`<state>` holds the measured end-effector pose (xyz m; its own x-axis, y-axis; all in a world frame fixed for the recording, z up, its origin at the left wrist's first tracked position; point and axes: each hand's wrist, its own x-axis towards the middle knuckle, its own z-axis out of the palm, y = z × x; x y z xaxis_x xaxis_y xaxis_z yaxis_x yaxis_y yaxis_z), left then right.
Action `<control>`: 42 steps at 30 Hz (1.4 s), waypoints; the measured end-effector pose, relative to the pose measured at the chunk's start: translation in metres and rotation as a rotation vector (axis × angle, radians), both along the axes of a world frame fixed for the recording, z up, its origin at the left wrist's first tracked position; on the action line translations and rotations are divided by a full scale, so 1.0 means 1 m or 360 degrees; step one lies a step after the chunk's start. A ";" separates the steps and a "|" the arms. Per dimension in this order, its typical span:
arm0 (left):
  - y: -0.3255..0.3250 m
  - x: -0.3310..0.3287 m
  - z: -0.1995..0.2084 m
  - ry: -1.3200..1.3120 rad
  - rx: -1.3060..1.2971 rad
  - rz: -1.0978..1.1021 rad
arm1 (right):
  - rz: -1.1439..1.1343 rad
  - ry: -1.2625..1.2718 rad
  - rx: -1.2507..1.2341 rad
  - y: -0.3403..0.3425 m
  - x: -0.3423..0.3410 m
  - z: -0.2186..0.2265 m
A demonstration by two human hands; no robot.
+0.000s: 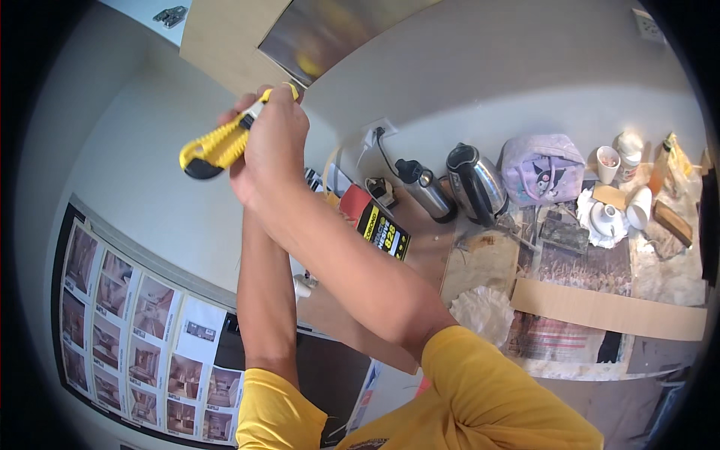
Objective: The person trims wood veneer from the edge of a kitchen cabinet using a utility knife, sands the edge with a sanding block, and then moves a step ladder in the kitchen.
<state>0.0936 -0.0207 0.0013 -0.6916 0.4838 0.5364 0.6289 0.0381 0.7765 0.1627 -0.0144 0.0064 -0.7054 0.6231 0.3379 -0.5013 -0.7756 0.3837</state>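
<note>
My right hand [277, 142] is closed around a yellow utility knife [219, 150] with a black end and a dark slider. The knife slants up to the right, and its front end is at the lower corner of a pale wood-coloured panel [225, 45] and a shiny metallic sheet [322, 34]. My left forearm [268, 300] rises behind the right wrist. The left hand is mostly hidden behind the right hand and knife. A few fingertips [227, 116] show behind the knife; whose hand they belong to is unclear.
Below my hands, a cluttered counter holds a red, black and yellow adhesive can [375, 229], a steel flask [427, 191], an electric kettle [476, 184], a lilac bag [544, 169] and white cups [607, 161]. A cord runs from a wall socket [379, 133]. Printed photo sheets [142, 330] lie lower left.
</note>
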 end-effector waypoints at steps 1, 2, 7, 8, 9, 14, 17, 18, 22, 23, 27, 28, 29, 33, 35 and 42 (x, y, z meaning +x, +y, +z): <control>0.002 -0.001 0.000 -0.0011 0.0013 0.0001 | -0.0022 -0.0011 0.0067 -0.001 0.002 -0.006; -0.006 -0.003 0.001 -0.0013 0.0012 0.0048 | 0.0156 -0.0098 0.0019 -0.007 0.017 -0.005; 0.020 -0.022 -0.010 0.0023 0.0153 -0.0114 | -0.0424 -0.0346 0.0392 -0.032 0.019 -0.062; 0.028 -0.018 -0.005 0.0107 0.0225 -0.0235 | -0.0764 -0.0504 0.0522 -0.033 0.022 -0.079; 0.034 -0.020 -0.005 0.0146 0.0293 -0.0383 | -0.0741 -0.0444 0.0616 -0.035 0.031 -0.095; 0.044 -0.120 -0.047 -0.0001 0.0364 -0.0479 | -0.0641 -0.1150 0.1053 -0.018 0.059 -0.241; 0.018 -0.094 -0.046 0.0102 0.0522 -0.0444 | -0.1647 -0.1705 0.1336 -0.029 0.119 -0.311; 0.025 -0.097 -0.052 0.0617 0.0233 -0.0447 | -0.1510 -0.2014 0.1199 -0.029 0.156 -0.328; 0.062 -0.075 -0.112 0.0915 0.0436 -0.0392 | -0.1778 -0.3110 0.0566 -0.072 0.294 -0.402; 0.062 -0.070 -0.132 0.0881 0.0482 -0.0359 | -0.1316 -0.3145 0.0290 -0.100 0.337 -0.406; 0.061 -0.026 -0.196 0.0749 0.0550 -0.0244 | -0.1213 -0.3287 -0.0734 -0.192 0.454 -0.507; 0.059 -0.008 -0.216 0.0682 0.0526 -0.0259 | -0.1211 -0.3282 -0.0906 -0.215 0.476 -0.518; 0.056 0.013 -0.237 0.0616 0.0498 -0.0303 | -0.1199 -0.3267 -0.1080 -0.234 0.496 -0.524; 0.025 0.156 -0.344 0.0280 0.0051 -0.0898 | -0.1207 -0.3169 -0.1423 -0.268 0.564 -0.530; 0.005 0.282 -0.397 0.0071 -0.0629 -0.1577 | -0.1166 -0.3137 -0.1556 -0.279 0.602 -0.558; -0.074 0.638 -0.433 -0.0208 -0.1524 -0.2789 | -0.1242 -0.3831 -0.1227 -0.270 0.755 -0.554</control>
